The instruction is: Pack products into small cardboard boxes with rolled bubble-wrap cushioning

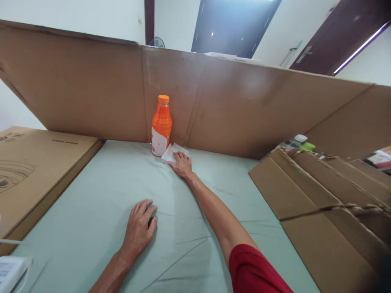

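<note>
Your right hand reaches far forward, fingers flat on a white packet just beside the upright orange bottle at the cardboard wall. Your left hand rests loosely curled and empty on the green sheet, well behind.

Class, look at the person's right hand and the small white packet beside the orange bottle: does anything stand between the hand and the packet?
Nothing visible does. The right hand already rests with its fingers on the small white crinkled packet, which lies on the pale green sheet beside the orange plastic bottle. The left hand lies flat, apart.
</note>
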Action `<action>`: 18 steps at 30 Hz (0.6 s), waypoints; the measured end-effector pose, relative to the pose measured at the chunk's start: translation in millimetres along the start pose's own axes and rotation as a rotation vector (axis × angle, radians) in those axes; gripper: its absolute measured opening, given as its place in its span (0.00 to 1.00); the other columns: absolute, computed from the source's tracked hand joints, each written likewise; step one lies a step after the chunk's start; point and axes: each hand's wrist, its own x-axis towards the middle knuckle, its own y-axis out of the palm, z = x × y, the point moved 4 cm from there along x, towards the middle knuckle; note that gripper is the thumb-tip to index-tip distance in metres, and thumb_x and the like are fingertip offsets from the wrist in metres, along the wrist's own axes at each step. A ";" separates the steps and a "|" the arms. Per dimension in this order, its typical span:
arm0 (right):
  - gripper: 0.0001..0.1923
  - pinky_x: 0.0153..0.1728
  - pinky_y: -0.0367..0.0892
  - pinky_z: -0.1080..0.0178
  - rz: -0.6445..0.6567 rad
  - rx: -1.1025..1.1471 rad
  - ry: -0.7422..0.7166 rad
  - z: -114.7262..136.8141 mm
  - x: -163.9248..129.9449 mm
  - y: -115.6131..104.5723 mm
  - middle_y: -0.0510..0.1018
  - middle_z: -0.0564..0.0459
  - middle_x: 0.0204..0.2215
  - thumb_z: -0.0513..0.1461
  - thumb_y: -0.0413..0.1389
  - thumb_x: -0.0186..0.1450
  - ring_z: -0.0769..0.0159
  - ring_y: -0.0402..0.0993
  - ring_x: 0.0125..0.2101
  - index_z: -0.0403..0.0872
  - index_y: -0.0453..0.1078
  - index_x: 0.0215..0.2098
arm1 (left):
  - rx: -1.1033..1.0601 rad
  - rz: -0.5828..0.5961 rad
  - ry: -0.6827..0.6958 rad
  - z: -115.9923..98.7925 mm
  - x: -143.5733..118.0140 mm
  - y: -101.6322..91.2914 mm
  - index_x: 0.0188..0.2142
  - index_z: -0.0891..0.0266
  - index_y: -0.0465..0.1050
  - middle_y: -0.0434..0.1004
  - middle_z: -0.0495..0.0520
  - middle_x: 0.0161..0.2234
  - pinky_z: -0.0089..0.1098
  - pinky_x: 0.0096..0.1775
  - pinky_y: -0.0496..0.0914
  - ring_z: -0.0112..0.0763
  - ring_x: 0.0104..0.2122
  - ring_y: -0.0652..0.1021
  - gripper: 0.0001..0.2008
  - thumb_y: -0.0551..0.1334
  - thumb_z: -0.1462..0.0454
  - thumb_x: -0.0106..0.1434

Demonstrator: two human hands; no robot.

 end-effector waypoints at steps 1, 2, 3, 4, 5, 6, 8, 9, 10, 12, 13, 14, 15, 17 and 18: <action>0.29 0.62 0.51 0.44 0.012 -0.009 0.002 4.2 1.1 2.0 0.64 0.37 0.66 0.49 0.54 0.69 0.46 0.55 0.65 0.44 0.63 0.64 | 0.004 0.003 0.005 0.2 0.0 -0.1 0.47 0.61 0.75 0.77 0.61 0.50 0.49 0.52 0.71 0.47 0.51 0.74 0.14 0.56 0.68 0.64; 0.30 0.62 0.50 0.44 0.026 -0.017 0.006 7.3 0.8 0.7 0.63 0.36 0.66 0.49 0.54 0.70 0.46 0.54 0.66 0.43 0.62 0.65 | 0.006 0.005 0.015 0.4 -0.6 -0.5 0.47 0.61 0.75 0.77 0.61 0.50 0.48 0.51 0.71 0.47 0.51 0.74 0.13 0.56 0.67 0.65; 0.30 0.62 0.51 0.45 0.042 -0.025 0.011 10.0 -1.2 -3.6 0.63 0.36 0.66 0.49 0.55 0.70 0.46 0.55 0.66 0.43 0.62 0.65 | 0.010 0.006 0.028 0.8 -1.9 -1.3 0.46 0.61 0.75 0.77 0.62 0.50 0.48 0.51 0.71 0.47 0.51 0.75 0.13 0.55 0.67 0.65; 0.31 0.62 0.52 0.47 0.057 -0.033 0.015 12.6 -4.9 -10.3 0.64 0.37 0.66 0.49 0.56 0.69 0.48 0.56 0.65 0.43 0.62 0.65 | 0.014 0.005 0.044 1.6 -3.8 -2.3 0.46 0.61 0.75 0.77 0.62 0.49 0.49 0.51 0.71 0.47 0.50 0.75 0.12 0.55 0.66 0.66; 0.31 0.61 0.54 0.50 0.067 -0.042 0.021 15.2 -10.2 -18.3 0.66 0.39 0.65 0.50 0.57 0.69 0.50 0.58 0.64 0.44 0.63 0.65 | 0.021 0.003 0.066 3.1 -5.7 -3.2 0.45 0.61 0.75 0.77 0.62 0.49 0.49 0.50 0.71 0.48 0.49 0.75 0.12 0.55 0.64 0.67; 0.31 0.61 0.55 0.54 0.068 -0.053 0.030 17.7 -17.2 -26.7 0.67 0.42 0.65 0.50 0.58 0.68 0.53 0.60 0.64 0.45 0.63 0.65 | 0.029 0.001 0.090 5.5 -7.3 -3.6 0.45 0.61 0.75 0.77 0.63 0.48 0.50 0.50 0.71 0.48 0.48 0.75 0.13 0.54 0.63 0.67; 0.31 0.62 0.53 0.58 0.028 -0.083 0.060 21.8 -36.9 -42.1 0.65 0.47 0.66 0.50 0.56 0.70 0.57 0.58 0.65 0.44 0.61 0.66 | 0.049 -0.004 0.139 12.4 -7.9 -1.3 0.46 0.61 0.74 0.76 0.64 0.47 0.50 0.49 0.71 0.50 0.47 0.75 0.14 0.53 0.60 0.68; 0.30 0.63 0.52 0.59 0.001 -0.100 0.081 23.4 -50.9 -48.0 0.63 0.49 0.67 0.49 0.55 0.71 0.57 0.57 0.65 0.44 0.61 0.66 | 0.059 -0.002 0.156 16.2 -7.2 1.3 0.46 0.61 0.74 0.76 0.65 0.48 0.51 0.48 0.70 0.50 0.46 0.75 0.15 0.53 0.58 0.69; 0.27 0.63 0.52 0.60 -0.017 -0.112 0.087 25.7 -68.6 -52.7 0.64 0.51 0.67 0.48 0.54 0.71 0.59 0.58 0.65 0.45 0.62 0.65 | 0.068 0.005 0.166 19.7 -6.4 4.3 0.46 0.61 0.74 0.76 0.65 0.48 0.51 0.48 0.70 0.50 0.46 0.75 0.16 0.52 0.57 0.69; 0.21 0.62 0.53 0.61 -0.040 -0.114 0.033 32.7 -116.0 -62.2 0.68 0.53 0.65 0.46 0.56 0.70 0.63 0.60 0.64 0.49 0.68 0.60 | 0.083 0.018 0.175 24.7 -5.5 9.4 0.46 0.62 0.74 0.76 0.65 0.49 0.50 0.49 0.70 0.50 0.46 0.75 0.18 0.50 0.55 0.69; 0.18 0.62 0.54 0.59 -0.059 -0.104 -0.034 36.7 -144.8 -69.8 0.70 0.52 0.63 0.45 0.57 0.69 0.63 0.61 0.63 0.50 0.71 0.56 | 0.089 0.025 0.179 26.0 -5.7 10.9 0.45 0.62 0.75 0.76 0.65 0.49 0.50 0.49 0.70 0.50 0.47 0.76 0.20 0.50 0.54 0.68; 0.16 0.61 0.55 0.57 -0.084 -0.098 -0.111 39.4 -175.6 -80.7 0.71 0.50 0.63 0.44 0.58 0.68 0.61 0.62 0.63 0.50 0.73 0.52 | 0.097 0.032 0.180 26.8 -6.2 11.7 0.45 0.63 0.75 0.77 0.65 0.48 0.49 0.49 0.70 0.50 0.47 0.76 0.21 0.49 0.54 0.68; 0.14 0.61 0.55 0.55 -0.124 -0.105 -0.166 39.2 -207.0 -95.6 0.71 0.48 0.62 0.43 0.59 0.66 0.60 0.62 0.63 0.49 0.75 0.49 | 0.107 0.037 0.175 27.5 -6.6 11.7 0.45 0.64 0.76 0.77 0.65 0.48 0.49 0.49 0.70 0.51 0.47 0.76 0.22 0.49 0.53 0.68; 0.13 0.61 0.55 0.52 -0.214 -0.171 -0.179 28.5 -265.0 -136.3 0.71 0.46 0.62 0.42 0.59 0.66 0.56 0.62 0.63 0.50 0.74 0.49 | 0.130 0.048 0.153 28.3 -6.9 10.7 0.44 0.65 0.77 0.77 0.66 0.48 0.49 0.49 0.70 0.52 0.46 0.76 0.24 0.48 0.52 0.68; 0.14 0.60 0.55 0.52 -0.266 -0.233 -0.138 19.1 -289.8 -161.0 0.70 0.45 0.62 0.42 0.58 0.66 0.55 0.63 0.62 0.49 0.74 0.50 | 0.135 0.053 0.139 28.5 -6.8 10.0 0.45 0.65 0.77 0.77 0.66 0.48 0.50 0.49 0.70 0.52 0.46 0.76 0.25 0.47 0.52 0.67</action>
